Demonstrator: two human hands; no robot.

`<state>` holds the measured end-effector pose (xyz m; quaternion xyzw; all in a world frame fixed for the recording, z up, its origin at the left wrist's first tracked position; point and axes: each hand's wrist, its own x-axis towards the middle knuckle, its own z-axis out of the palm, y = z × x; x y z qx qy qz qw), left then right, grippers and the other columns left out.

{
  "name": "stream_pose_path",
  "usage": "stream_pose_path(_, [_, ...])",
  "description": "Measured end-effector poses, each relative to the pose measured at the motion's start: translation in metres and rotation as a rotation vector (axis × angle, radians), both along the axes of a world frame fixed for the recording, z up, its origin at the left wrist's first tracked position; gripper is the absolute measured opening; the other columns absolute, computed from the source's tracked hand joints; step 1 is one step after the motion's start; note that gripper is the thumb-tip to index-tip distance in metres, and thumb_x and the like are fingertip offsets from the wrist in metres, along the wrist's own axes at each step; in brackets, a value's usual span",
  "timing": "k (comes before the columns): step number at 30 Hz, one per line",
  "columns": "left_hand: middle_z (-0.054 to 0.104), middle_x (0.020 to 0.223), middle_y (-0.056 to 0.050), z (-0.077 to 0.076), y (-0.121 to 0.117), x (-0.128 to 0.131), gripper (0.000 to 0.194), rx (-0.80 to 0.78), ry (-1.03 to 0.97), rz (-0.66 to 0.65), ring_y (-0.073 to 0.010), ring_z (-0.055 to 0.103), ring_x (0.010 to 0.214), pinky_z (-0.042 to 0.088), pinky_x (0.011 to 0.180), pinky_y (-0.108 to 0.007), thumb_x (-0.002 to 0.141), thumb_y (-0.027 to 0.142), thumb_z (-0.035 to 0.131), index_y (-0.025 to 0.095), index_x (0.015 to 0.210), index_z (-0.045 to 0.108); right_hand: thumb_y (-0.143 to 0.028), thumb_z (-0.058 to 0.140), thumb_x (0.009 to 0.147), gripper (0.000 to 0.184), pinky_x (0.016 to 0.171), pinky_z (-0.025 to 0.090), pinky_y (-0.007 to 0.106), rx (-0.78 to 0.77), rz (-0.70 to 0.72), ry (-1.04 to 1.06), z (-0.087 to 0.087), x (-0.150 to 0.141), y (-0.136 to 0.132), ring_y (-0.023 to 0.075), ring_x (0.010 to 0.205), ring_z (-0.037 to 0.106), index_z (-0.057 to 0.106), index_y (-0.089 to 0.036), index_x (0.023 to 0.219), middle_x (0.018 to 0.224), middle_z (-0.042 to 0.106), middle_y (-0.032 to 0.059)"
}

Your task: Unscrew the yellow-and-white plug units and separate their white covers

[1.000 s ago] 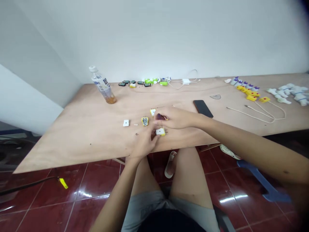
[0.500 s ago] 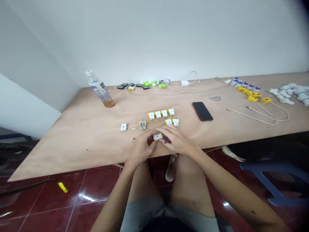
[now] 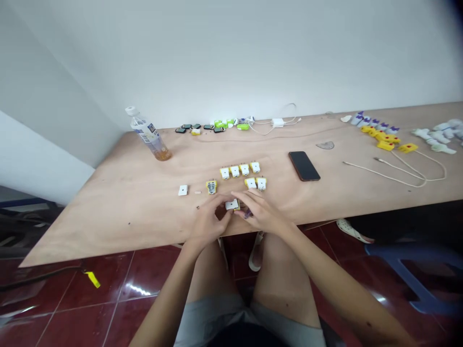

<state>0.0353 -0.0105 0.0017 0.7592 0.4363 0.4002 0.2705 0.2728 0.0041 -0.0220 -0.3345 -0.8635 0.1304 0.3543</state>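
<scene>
Near the table's front edge I hold a small white and yellow plug (image 3: pixel 232 205) between both hands. My left hand (image 3: pixel 209 217) grips its left end with thumb and fingers curled round it. My right hand (image 3: pixel 264 212) pinches the right end. A small purple piece (image 3: pixel 248 212) shows within the right hand's fingers; its kind is unclear. Just beyond the hands are two white and yellow plugs (image 3: pixel 261 183), side by side. To their left lies an opened plug (image 3: pixel 211 187) with its inside showing. Farther left are a tiny pale piece (image 3: pixel 197 192) and a loose white cover (image 3: pixel 183 190).
Several finished-looking plugs (image 3: pixel 235 171) form a row farther back. A phone (image 3: pixel 304 166) lies to the right, cables (image 3: pixel 394 176) beyond it. A bottle (image 3: pixel 150 135) stands back left. Yellow pieces (image 3: pixel 385 140) and white wrapped bundles (image 3: pixel 439 135) lie far right.
The white top of the held plug now sits slightly askew, with more yellow showing beneath it. Both hands keep their grip, and the camera view has shifted slightly.
</scene>
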Motion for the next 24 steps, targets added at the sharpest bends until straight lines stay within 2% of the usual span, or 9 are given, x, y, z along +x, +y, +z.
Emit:
stream_pose_path(6, [0.086,0.123,-0.010,0.000,0.006,-0.008,0.017,-0.091,-0.034,-0.051,-0.0292,0.080,0.119,0.063,0.109,-0.047,0.098,0.019,0.075,0.023,0.112,0.084,-0.036,0.068,0.113,0.054,0.111,0.062,0.058,-0.122,0.021,0.023,-0.001,0.002,0.002,0.0340,0.128,0.070,0.054,-0.029,0.164,0.141,0.074,0.0146])
stream_pose_path(12, [0.085,0.119,-0.010,0.003,0.005,-0.007,0.014,-0.094,-0.047,-0.061,-0.0282,0.080,0.113,0.067,0.104,-0.046,0.099,0.022,0.076,0.022,0.111,0.084,-0.032,0.069,0.112,0.055,0.110,0.062,0.057,-0.109,0.024,0.003,0.000,0.001,0.001,0.0337,0.127,0.070,0.054,-0.029,0.165,0.141,0.073,0.0151])
stream_pose_path(16, [0.084,0.123,-0.011,0.004,0.001,-0.004,0.012,-0.039,-0.053,-0.058,-0.0285,0.079,0.120,0.064,0.112,-0.049,0.102,0.023,0.074,0.023,0.110,0.084,-0.032,0.070,0.111,0.051,0.108,0.062,0.057,-0.082,0.012,0.000,-0.002,0.002,0.001,0.0336,0.122,0.070,0.057,-0.027,0.161,0.135,0.074,0.0151])
stream_pose_path(20, [0.084,0.124,-0.011,0.003,0.000,-0.002,0.018,-0.051,-0.063,-0.030,-0.0290,0.079,0.120,0.066,0.110,-0.050,0.102,0.027,0.075,0.024,0.118,0.084,-0.036,0.071,0.111,0.050,0.108,0.063,0.057,-0.071,-0.004,0.008,-0.004,0.002,0.002,0.0335,0.123,0.071,0.059,-0.027,0.159,0.136,0.074,0.0155])
stream_pose_path(24, [0.082,0.129,-0.012,0.001,-0.003,-0.007,0.025,-0.050,-0.110,0.054,-0.0290,0.078,0.123,0.068,0.106,-0.047,0.105,0.032,0.071,0.024,0.125,0.082,-0.037,0.068,0.113,0.052,0.109,0.063,0.058,-0.071,-0.009,-0.010,-0.004,0.002,0.001,0.0339,0.125,0.070,0.057,-0.027,0.163,0.136,0.074,0.0161])
